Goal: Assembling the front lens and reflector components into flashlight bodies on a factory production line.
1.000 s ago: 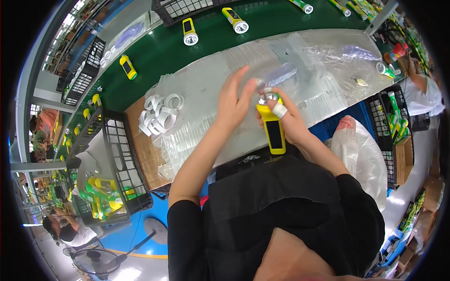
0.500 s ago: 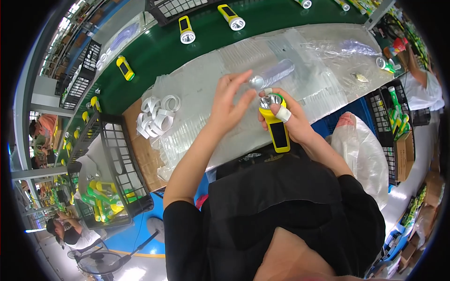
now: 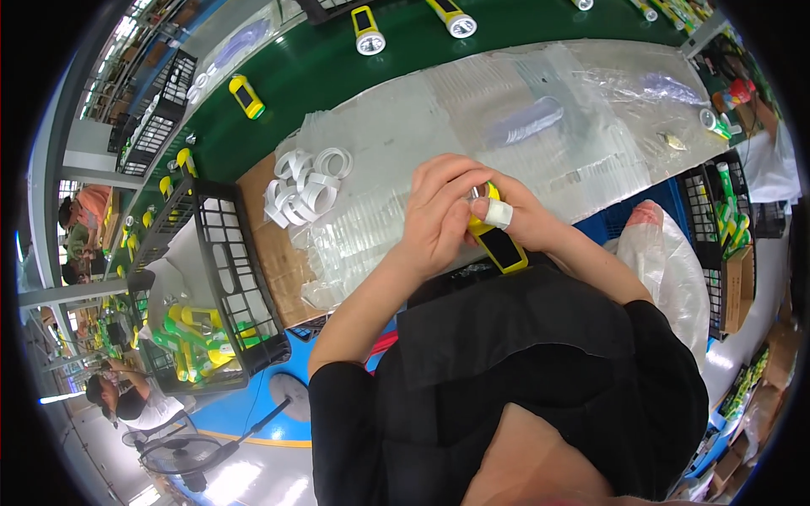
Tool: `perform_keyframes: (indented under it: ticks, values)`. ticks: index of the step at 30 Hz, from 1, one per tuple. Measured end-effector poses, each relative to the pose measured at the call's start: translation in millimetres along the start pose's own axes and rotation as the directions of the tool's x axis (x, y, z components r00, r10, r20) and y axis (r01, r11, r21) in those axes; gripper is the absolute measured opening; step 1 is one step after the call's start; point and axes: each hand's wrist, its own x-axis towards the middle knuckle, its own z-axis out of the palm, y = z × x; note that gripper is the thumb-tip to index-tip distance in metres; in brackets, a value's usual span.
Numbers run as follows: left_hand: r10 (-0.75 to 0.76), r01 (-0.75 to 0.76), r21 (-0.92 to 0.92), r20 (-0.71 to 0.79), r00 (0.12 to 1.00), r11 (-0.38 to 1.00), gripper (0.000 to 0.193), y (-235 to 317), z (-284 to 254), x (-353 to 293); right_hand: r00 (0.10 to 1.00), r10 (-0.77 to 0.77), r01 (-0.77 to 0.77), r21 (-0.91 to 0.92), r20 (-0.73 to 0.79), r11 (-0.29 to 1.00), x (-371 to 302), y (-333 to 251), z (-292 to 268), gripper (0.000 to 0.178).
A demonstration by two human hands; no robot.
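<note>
A yellow flashlight (image 3: 504, 248) with a dark rectangular panel is held close to my chest, its head tilted up and away from me. My right hand (image 3: 525, 215) wraps round the upper body, with white tape on the thumb. Over the head end curls my left hand (image 3: 439, 207), fingers closed together against it. Between the hands only a sliver of the shiny front shows, so whatever the left fingers cover is hidden. Beyond my hands, a stack of clear round discs (image 3: 533, 122) lies on its side on the plastic-covered table (image 3: 396, 126).
White rings (image 3: 314, 190) are heaped at the table's left. A black crate (image 3: 232, 278) of yellow and green flashlights stands lower left. More flashlights (image 3: 369, 35) rest on the green belt (image 3: 295, 80). At right are a white bag (image 3: 662, 270) and another crate (image 3: 704, 219).
My left hand has come down from beside the discs, fingers apart, and closed over the flashlight's head. The round clear piece near its fingertips no longer shows. The whole view has shifted slightly.
</note>
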Motion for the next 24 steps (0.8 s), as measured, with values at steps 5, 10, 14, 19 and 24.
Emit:
perform_keyframes:
  ticks: [5, 10, 14, 19, 24]
  values:
    - [0.071, -0.063, 0.051, -0.155, 0.985, 0.997, 0.031, -4.8, 3.2, 0.7, 0.989, -0.126, 0.13, 0.039, -0.076, 0.991, 12.2, 8.9, 7.0, 0.038]
    - [0.039, -0.022, 0.159, -0.104, 0.994, 0.987, 0.038, -1.9, -25.2, 8.2, 0.998, -0.049, 0.042, 0.137, 0.047, 0.99, 33.2, -3.5, 9.7, 0.043]
    - [-0.01, 0.019, 0.215, -0.042, 0.999, 0.977, 0.042, -3.9, -45.8, 13.1, 0.988, -0.111, 0.101, 0.092, 0.11, 0.991, 49.6, -3.5, 9.2, 0.047]
    - [-0.006, -0.001, 0.237, 0.026, 1.0, 0.971, 0.045, -6.4, -48.8, 11.6, 0.989, -0.088, 0.079, 0.085, 0.115, 0.993, 47.8, -3.9, 8.8, 0.049]
    - [0.017, -0.009, 0.225, -0.035, 0.999, 0.974, 0.044, -7.2, -37.0, 10.0, 0.989, -0.087, 0.083, 0.033, 0.118, 0.996, 44.9, -4.8, 4.9, 0.049]
